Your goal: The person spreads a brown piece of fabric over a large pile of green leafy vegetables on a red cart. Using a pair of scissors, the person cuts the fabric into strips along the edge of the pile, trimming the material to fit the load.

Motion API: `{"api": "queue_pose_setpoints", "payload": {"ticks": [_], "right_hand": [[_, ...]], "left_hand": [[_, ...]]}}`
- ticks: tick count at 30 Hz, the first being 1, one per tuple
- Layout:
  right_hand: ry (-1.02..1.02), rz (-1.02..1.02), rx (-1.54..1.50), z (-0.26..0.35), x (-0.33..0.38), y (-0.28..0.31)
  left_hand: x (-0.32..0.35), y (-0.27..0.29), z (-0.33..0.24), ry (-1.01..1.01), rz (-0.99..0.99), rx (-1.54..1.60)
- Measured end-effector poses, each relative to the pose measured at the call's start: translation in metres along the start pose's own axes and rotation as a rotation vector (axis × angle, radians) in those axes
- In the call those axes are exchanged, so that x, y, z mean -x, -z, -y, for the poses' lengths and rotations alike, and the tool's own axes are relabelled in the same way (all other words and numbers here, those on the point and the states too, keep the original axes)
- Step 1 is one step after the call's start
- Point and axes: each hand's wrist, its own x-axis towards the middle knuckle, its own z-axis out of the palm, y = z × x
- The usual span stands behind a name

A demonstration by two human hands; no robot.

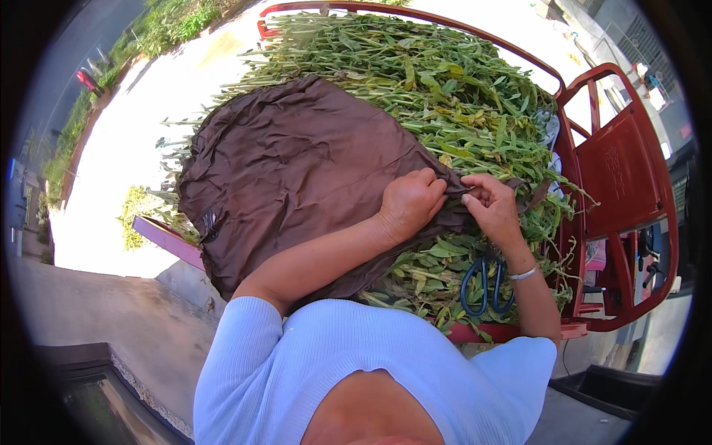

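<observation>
A wrinkled dark brown cloth is spread over the left part of a big heap of cut green leafy stalks. My left hand is closed in a fist on the cloth near its narrow right end. Just to the right, my right hand pinches the gathered tip of the cloth between thumb and fingers. Below my right hand, scissors with blue loop handles lie among the stalks beside my forearm; their blades are hidden.
The stalks fill a red-railed cart bed, with its red metal seat frame standing at the right. A purple-red side edge juts out at the left. Sunlit pale ground lies beyond, with green plants at the far left.
</observation>
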Motion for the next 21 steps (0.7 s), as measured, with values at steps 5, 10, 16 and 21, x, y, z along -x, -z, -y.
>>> {"api": "queue_pose_setpoints", "payload": {"ticks": [5,10,16,21], "right_hand": [[0.198,-0.102,0.594,0.043,0.059,0.017],[-0.004,-0.159,0.823,0.033,0.135,0.009],[-0.007,-0.355,0.808,0.024,0.158,-0.002],[-0.099,-0.24,0.676,0.027,0.158,0.003]], "left_hand": [[0.003,-0.001,0.006,0.004,-0.028,0.038],[0.003,0.004,0.005,-0.005,-0.073,0.074],[0.001,0.002,0.004,0.028,-0.06,0.083],[-0.001,0.002,0.005,0.023,-0.077,0.104]]}}
